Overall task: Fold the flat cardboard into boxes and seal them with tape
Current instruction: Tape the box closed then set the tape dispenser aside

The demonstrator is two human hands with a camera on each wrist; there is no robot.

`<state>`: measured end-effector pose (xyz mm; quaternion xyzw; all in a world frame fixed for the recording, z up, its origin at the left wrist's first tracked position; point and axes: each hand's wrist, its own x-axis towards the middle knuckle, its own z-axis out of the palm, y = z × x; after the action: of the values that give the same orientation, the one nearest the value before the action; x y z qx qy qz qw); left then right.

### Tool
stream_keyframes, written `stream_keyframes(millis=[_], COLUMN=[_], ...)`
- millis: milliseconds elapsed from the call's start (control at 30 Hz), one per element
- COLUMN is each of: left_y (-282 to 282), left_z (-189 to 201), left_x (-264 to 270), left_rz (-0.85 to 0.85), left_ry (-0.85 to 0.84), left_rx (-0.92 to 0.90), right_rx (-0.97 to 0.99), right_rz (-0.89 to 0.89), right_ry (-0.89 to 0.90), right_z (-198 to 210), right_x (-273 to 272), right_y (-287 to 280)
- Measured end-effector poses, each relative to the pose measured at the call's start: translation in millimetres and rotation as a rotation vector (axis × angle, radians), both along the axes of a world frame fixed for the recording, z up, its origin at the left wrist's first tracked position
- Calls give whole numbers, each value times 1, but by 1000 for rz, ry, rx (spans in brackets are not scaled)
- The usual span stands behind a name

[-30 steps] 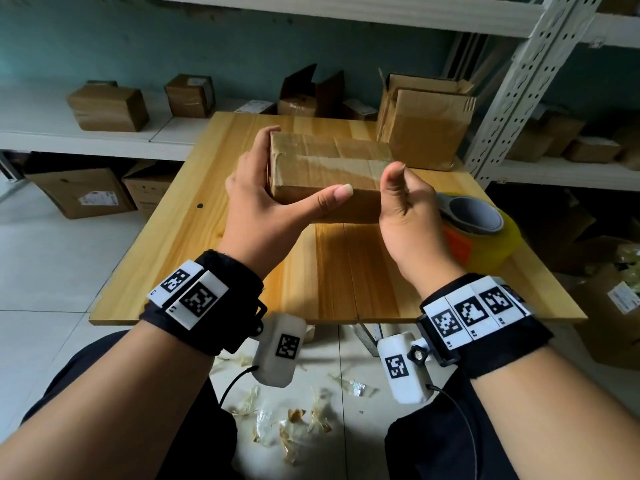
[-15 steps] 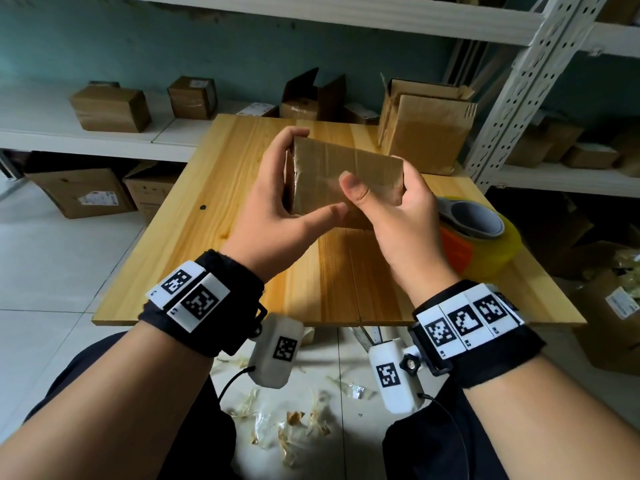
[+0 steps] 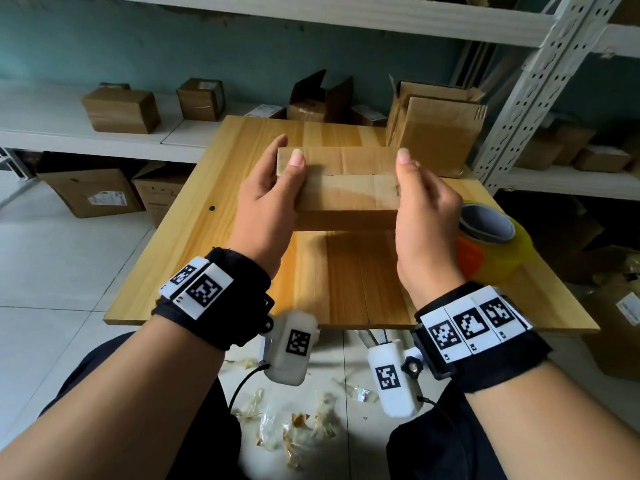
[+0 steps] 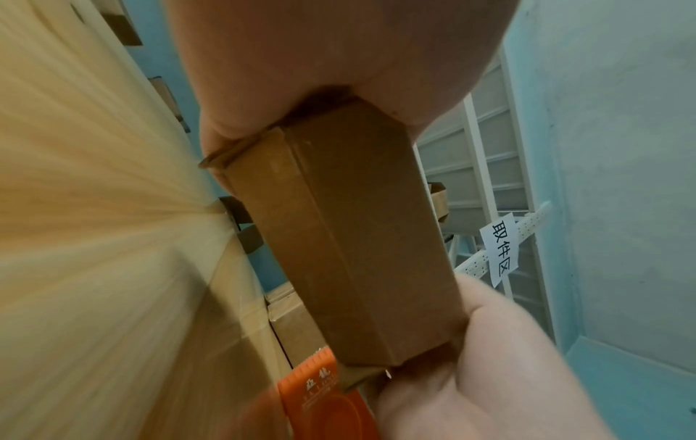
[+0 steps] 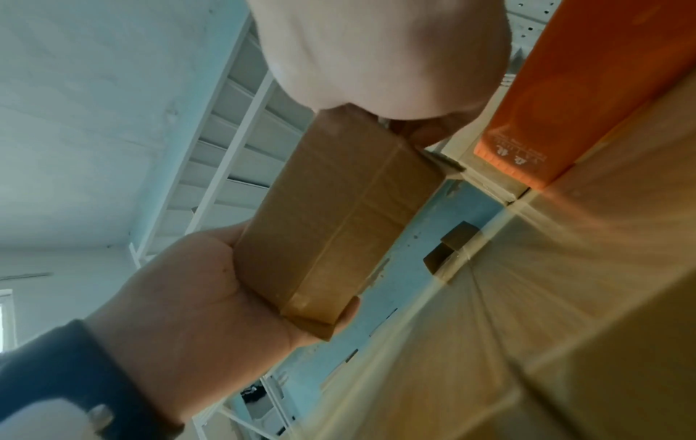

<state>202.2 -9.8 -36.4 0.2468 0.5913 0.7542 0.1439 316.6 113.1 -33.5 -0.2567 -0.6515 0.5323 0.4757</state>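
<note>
Soft, even daylight fills the head view, bright on the wooden counter and dimmer toward the lower corners, where the frame darkens. A shadow lies on the counter under the held box. Shelf lines bow at the edges from the wide lens. In both wrist views the counter streaks with motion blur, and the nearest hand looks pale and out of focus.
</note>
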Motion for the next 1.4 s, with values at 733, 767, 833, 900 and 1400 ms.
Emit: stream_keyframes(millis=[733, 767, 833, 900, 1400], left_y=[10, 9, 6, 3, 6], left_z=[-7, -6, -3, 1, -7], left_x=[-1, -1, -4, -8, 1], left_rz=[119, 97, 37, -42, -3], left_ry=[13, -27, -170, -345, 15], left_rx=[-159, -151, -74, 26, 12], right_rx=[-1, -26, -67, -83, 101], right_rz=[135, 148, 177, 219, 214], right_ry=[-284, -287, -279, -280, -388], right_z=[-13, -13, -11, -10, -12], right_x=[-6, -6, -5, -5, 2], right_y=[-1, -1, 1, 7, 12])
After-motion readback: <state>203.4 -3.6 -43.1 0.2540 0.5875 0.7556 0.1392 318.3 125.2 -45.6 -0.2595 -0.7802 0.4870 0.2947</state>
